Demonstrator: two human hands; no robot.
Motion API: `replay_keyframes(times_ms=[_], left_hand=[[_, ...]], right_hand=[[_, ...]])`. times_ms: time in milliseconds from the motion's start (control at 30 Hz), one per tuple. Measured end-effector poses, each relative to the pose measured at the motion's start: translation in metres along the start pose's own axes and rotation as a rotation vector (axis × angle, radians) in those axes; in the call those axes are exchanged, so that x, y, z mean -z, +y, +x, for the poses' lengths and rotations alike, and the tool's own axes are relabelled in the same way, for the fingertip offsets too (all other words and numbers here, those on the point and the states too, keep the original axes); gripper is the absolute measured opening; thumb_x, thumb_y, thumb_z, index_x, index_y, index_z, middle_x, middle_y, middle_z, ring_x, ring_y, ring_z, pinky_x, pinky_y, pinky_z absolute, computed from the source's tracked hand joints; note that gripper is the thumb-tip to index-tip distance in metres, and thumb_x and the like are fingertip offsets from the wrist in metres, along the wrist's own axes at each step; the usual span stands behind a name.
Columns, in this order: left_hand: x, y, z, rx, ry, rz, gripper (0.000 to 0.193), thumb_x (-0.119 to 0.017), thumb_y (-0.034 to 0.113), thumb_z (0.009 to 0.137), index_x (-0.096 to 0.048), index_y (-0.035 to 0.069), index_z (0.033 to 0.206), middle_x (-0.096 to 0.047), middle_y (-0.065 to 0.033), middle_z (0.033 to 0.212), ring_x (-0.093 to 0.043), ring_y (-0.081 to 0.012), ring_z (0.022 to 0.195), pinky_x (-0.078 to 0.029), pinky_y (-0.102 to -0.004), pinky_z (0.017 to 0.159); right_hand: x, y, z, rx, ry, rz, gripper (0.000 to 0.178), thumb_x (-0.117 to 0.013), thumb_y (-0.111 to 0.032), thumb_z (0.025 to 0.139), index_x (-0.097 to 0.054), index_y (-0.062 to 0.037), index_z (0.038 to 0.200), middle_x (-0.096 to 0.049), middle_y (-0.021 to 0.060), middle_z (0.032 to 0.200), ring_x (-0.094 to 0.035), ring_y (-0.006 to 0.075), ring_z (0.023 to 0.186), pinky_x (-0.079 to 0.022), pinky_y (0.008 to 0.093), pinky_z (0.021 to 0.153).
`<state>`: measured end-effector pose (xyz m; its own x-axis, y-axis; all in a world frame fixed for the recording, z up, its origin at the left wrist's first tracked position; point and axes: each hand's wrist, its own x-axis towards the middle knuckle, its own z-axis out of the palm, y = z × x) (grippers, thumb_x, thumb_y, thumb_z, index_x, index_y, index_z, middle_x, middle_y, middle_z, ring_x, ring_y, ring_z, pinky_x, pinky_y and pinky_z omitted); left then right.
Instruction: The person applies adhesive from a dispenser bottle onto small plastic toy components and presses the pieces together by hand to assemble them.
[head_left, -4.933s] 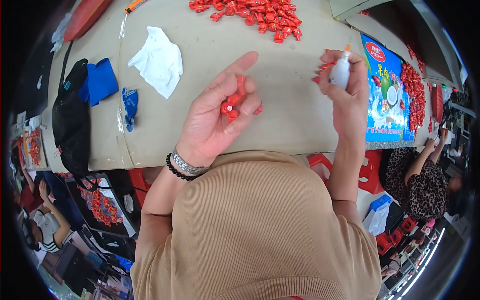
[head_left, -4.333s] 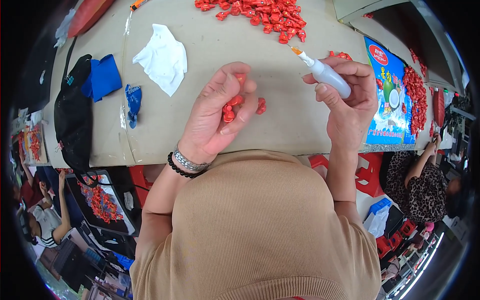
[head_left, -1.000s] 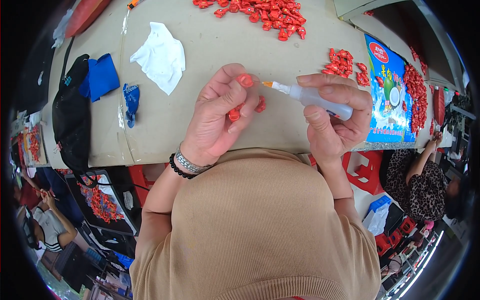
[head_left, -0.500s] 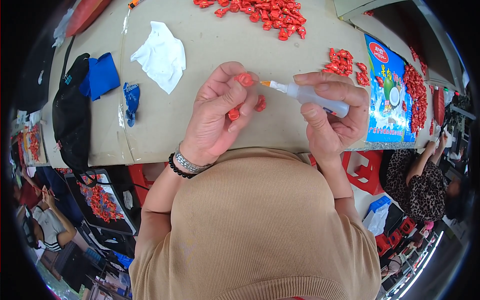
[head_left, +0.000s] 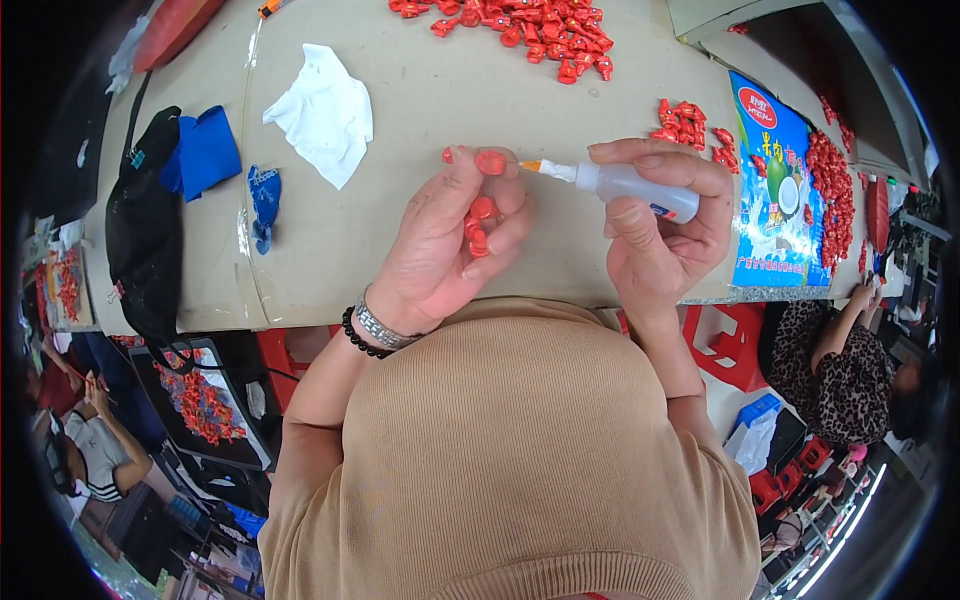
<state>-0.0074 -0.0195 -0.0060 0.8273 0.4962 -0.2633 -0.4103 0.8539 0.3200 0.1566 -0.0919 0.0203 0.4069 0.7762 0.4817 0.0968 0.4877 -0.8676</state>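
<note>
"What did the left hand (head_left: 425, 240) have?"

"Its fingers (head_left: 508, 232) were grasping a small red piece (head_left: 490, 162) at the tips, raised above the table (head_left: 420, 90). The thumb hid part of it. More red pieces (head_left: 477, 238) were tucked lower down, within the curled fingers."

"And the right hand (head_left: 665, 240)?"

"That one was wrapped around a translucent squeeze bottle (head_left: 638, 187), thumb below and the other fingers over the top. The bottle lay nearly level, with its orange tip (head_left: 533, 166) pointing left, just beside the raised red piece."

"Did they touch?"

"I couldn't tell; the gap was too small to judge."

"What lay around them?"

"A heap of similar red parts (head_left: 540, 38) sat at the far side of the table, and a smaller cluster (head_left: 682, 123) lay beyond the right hand, near a blue printed sheet (head_left: 775, 240). Off to the left were a crumpled white cloth (head_left: 322, 115), a patterned blue scrap (head_left: 263, 210), a plain blue cloth (head_left: 212, 153) and a long black bag (head_left: 145, 235)."

"Anything on the wrist?"

"The left one wore a silver band (head_left: 376, 323) and a string of black beads (head_left: 358, 337)."
</note>
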Motion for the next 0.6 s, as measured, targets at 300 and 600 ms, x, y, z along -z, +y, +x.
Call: replay_keyframes(times_ms=[300,600], left_hand=[[0.0004,-0.0011,-0.0012,0.019,0.052,0.031,0.04,-0.041,0.05,0.096,-0.056,0.013,0.1,-0.056,-0.001,0.086,-0.045,-0.0109,0.06,-0.031,-0.0191,0.038],[0.0019,-0.0021,-0.0014,0.017,0.046,0.037,0.038,-0.043,0.049,0.096,-0.056,0.013,0.1,-0.055,-0.0012,0.086,-0.045,-0.0111,0.061,-0.03,-0.0192,0.038]], right_hand=[[-0.0031,0.0044,0.002,0.108,-0.033,-0.102,0.026,-0.067,0.004,0.077,-0.054,0.0003,0.098,-0.066,0.0175,0.095,-0.062,0.0154,0.082,-0.051,0.0255,0.068],[-0.0048,0.0031,0.0014,0.07,-0.04,-0.155,0.027,-0.069,0.005,0.074,-0.056,0.0011,0.097,-0.067,0.0179,0.092,-0.063,0.0188,0.083,-0.051,0.0274,0.069]])
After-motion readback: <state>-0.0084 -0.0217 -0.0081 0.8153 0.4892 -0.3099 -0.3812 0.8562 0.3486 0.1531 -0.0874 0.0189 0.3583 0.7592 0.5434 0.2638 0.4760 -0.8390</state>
